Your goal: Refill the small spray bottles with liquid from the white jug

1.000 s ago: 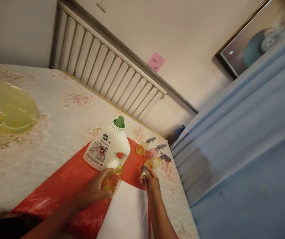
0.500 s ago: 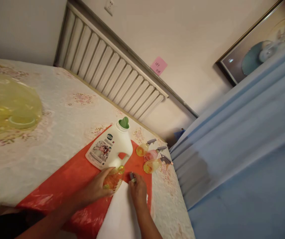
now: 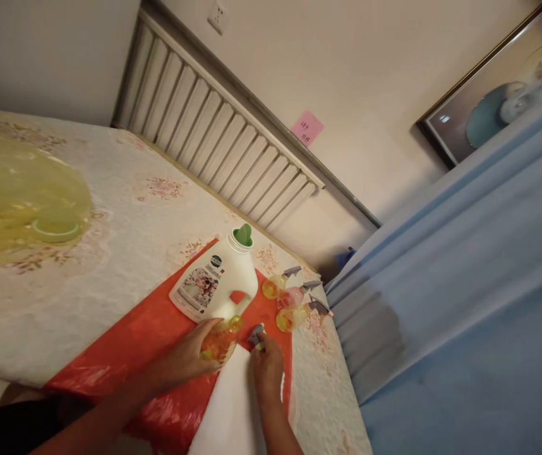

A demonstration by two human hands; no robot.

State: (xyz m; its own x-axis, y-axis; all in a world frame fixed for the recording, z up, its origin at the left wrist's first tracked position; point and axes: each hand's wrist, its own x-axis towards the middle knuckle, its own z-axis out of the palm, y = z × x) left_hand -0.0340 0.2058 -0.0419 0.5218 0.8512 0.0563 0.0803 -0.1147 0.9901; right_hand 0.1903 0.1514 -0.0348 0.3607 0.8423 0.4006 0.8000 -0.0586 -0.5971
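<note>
My left hand (image 3: pixel 195 351) is wrapped round a clear yellow-orange spray bottle (image 3: pixel 221 340), whose neck has no top on it. To its right, my right hand (image 3: pixel 267 366) pinches a grey spray nozzle (image 3: pixel 256 336), held apart from the bottle. Just beyond my left hand stands a white jug (image 3: pixel 218 278) with a flowered label and an uncapped green spout. Several small spray bottles (image 3: pixel 286 318) with grey trigger heads are grouped to the right of the jug; their liquid looks yellow and pink.
Beneath the jug lies a red plastic sheet (image 3: pixel 129 328), with a white sheet (image 3: pixel 228 407) near my forearms. A large yellow translucent bag (image 3: pixel 24 196) rests at the left on the flowered cloth (image 3: pixel 133 234). A radiator (image 3: pixel 214 126) lines the wall; a blue curtain (image 3: pixel 465 284) hangs at right.
The grey nozzle in my right hand has turned, and more of it shows. My left hand still holds the bottle. The whole view has shifted slightly.
</note>
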